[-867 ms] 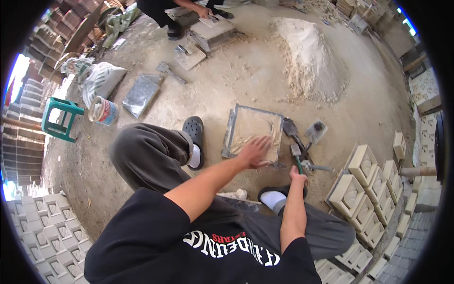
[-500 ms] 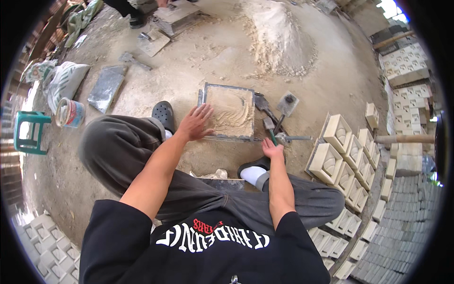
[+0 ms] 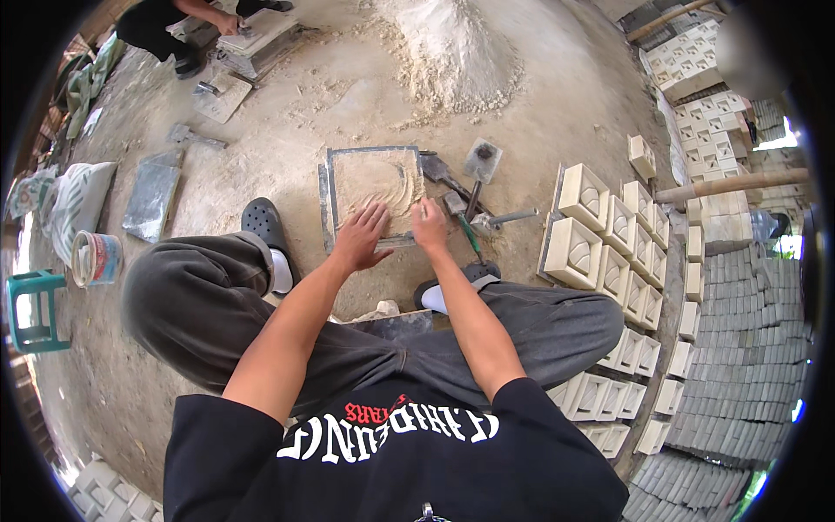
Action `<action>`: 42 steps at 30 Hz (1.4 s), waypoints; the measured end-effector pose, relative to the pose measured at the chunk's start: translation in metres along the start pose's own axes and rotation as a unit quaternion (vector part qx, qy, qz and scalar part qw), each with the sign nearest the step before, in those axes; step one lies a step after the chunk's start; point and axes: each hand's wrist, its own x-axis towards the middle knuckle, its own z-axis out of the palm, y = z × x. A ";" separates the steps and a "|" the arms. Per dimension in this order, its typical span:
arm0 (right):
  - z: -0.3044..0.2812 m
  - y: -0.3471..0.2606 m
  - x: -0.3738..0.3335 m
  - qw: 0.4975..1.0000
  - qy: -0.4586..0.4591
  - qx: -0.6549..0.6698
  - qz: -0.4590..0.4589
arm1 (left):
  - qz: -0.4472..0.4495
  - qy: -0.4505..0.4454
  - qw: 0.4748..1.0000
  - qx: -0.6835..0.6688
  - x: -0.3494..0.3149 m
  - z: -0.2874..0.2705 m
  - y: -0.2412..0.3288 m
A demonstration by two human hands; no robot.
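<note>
A square dark-rimmed mould frame (image 3: 327,196) lies on the ground before me, filled with pale sandy powder (image 3: 374,174) marked by curved ridges. My left hand (image 3: 360,237) rests flat on the powder near the frame's front edge, fingers stretched. At the frame's right edge is my right hand (image 3: 429,226), its fingers curled; whatever they may hold is hidden. Just right of it, a green-handled tool (image 3: 470,237) lies on the ground. Near it lie a trowel-like tool with a square plate (image 3: 483,161), a dark flat-bladed tool (image 3: 437,168) and a metal-handled hammer-like tool (image 3: 509,217).
A powder heap (image 3: 452,56) rises beyond the frame. Cast relief blocks (image 3: 578,254) stand in rows at right, near stacked grey tiles (image 3: 739,348). At left are a bucket (image 3: 96,258), a green stool (image 3: 36,311) and a grey slab (image 3: 152,196). Another person's hand (image 3: 228,23) works far left.
My right hand has moved from beside the green-handled tool up to the frame's right edge, its fingers now curled. My left hand has shifted toward the frame's front edge. The view has swung right.
</note>
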 end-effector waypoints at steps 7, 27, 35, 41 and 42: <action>0.009 -0.035 -0.024 0.989 -0.107 -0.097 0.023 | -0.005 0.004 1.000 -0.027 -0.010 0.010 -0.020; -0.088 0.068 0.052 0.893 -0.218 -0.370 0.134 | -0.141 0.059 0.988 -0.006 -0.031 0.004 -0.028; -0.072 0.118 0.050 0.871 -0.243 -0.413 0.105 | -0.184 0.081 0.979 -0.023 -0.025 0.005 -0.031; -0.046 0.115 0.046 0.907 -0.197 -0.353 0.121 | -0.212 0.065 0.975 -0.019 -0.034 0.002 -0.038; -0.042 0.116 0.048 0.909 -0.206 -0.332 0.143 | -0.216 0.066 0.974 -0.014 -0.035 0.001 -0.040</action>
